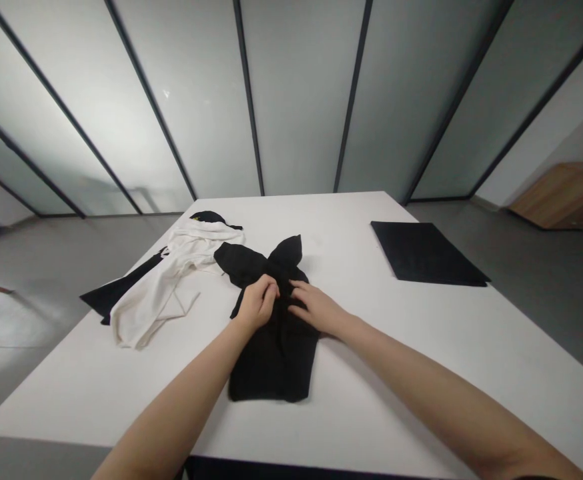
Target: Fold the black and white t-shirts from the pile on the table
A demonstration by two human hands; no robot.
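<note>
A black garment (274, 363) lies on the white table in front of me, its kind hard to make out. Two of its ends fan out at the far side, and the near part lies fairly flat with creases down the middle. My left hand (259, 300) is closed, pinching the cloth near the middle of the garment. My right hand (314, 305) rests on its right side, fingers apart and bent slightly, touching the fabric. Only a narrow strip of black cloth shows between the two hands.
To the left on the table (386, 380) lie a rumpled white garment (146, 308) with cords, a black cloth piece (116, 291) partly under it, and a dark cap (209, 217). A flat black rectangular board or folder (424, 253) sits at the right. Frosted glass panels (301, 100) stand behind.
</note>
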